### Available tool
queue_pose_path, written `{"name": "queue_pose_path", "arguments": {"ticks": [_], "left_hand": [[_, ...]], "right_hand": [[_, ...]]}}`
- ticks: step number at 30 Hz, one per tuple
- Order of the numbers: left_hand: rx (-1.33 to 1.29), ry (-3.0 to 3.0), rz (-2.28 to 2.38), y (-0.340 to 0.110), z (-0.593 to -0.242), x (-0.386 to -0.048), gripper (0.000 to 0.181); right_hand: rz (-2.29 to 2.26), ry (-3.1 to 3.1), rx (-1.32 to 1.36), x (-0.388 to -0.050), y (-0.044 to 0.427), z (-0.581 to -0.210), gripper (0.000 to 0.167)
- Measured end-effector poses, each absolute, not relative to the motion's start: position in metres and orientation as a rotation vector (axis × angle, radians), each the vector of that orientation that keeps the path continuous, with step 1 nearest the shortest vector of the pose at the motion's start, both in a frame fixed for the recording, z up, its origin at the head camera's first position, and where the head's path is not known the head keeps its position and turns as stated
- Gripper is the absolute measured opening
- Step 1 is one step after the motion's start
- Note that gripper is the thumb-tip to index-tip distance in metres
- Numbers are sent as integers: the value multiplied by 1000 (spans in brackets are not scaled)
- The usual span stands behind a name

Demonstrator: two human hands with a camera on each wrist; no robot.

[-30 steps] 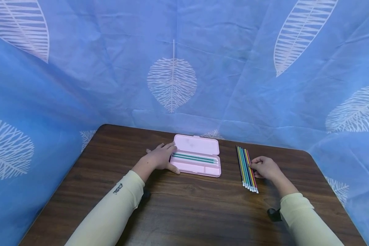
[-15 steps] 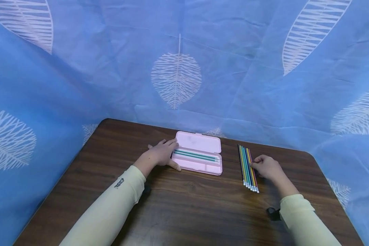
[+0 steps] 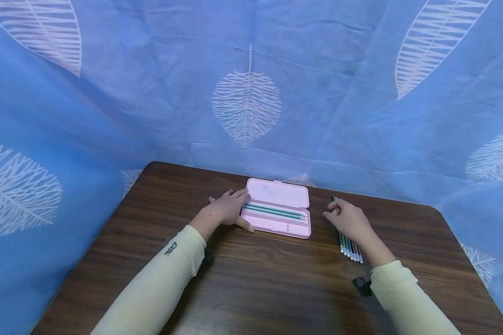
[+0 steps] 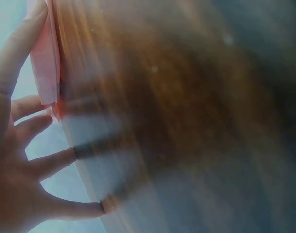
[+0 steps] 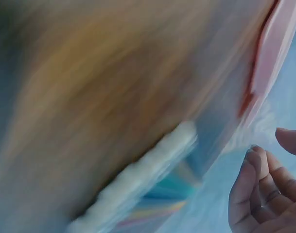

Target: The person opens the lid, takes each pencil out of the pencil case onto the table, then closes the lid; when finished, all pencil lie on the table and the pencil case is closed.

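Note:
A pink pencil case (image 3: 278, 193) lies open on the table, lid folded back. Green pencils (image 3: 274, 211) rest in its rear compartment. At its left end is my left hand (image 3: 222, 210), fingers spread and fairly straight, thumb by the front edge. In the left wrist view, fingertips of that hand (image 4: 21, 179) touch the table. My right hand (image 3: 351, 222) hovers over a row of coloured pencils (image 3: 352, 251), hiding their middle. In the right wrist view, this hand (image 5: 274, 194) has bent fingers with the thumb apart and nothing between; the white erasers (image 5: 143, 179) look blurred.
The dark wood table (image 3: 272, 284) has its far edge just behind the case. Behind it hangs a blue cloth (image 3: 318, 107) with white leaf prints. A dark device (image 3: 362, 286) sits at my right wrist.
My right hand has left the right side of the pencil row and moved left over it, thumb and fingers parting. My left hand stays at the case. The head view has shifted slightly.

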State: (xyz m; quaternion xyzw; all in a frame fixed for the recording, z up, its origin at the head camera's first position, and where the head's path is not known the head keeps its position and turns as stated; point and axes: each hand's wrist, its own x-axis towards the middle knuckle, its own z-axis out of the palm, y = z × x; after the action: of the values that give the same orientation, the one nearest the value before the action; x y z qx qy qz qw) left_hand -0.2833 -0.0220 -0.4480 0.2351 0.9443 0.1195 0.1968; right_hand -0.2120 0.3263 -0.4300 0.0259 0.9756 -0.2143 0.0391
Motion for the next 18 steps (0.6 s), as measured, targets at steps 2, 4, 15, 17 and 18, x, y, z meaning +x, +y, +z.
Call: {"name": "queue_pose_path", "arguments": {"ticks": [2,4,15,17,18], "left_hand": [[655,2647,323,-21,-448,-283,111],[653,2649,318,-20,-448,-284,111],[643,2651,320,-21,-446,-285,110],[640,2649,319,-22,-447,-285,111],[638,2651,315,-22,-447,-285,111]], "right_hand": [[-676,2989,28,-216,313,-429,38],[-700,2987,-19,-222,301,-429,36],[-772,2952,-279,-245,241,-441,27],[-789,2911,-309,-248,233,-445,27],[-785,2899,-326,-250,229,-447,29]]}}
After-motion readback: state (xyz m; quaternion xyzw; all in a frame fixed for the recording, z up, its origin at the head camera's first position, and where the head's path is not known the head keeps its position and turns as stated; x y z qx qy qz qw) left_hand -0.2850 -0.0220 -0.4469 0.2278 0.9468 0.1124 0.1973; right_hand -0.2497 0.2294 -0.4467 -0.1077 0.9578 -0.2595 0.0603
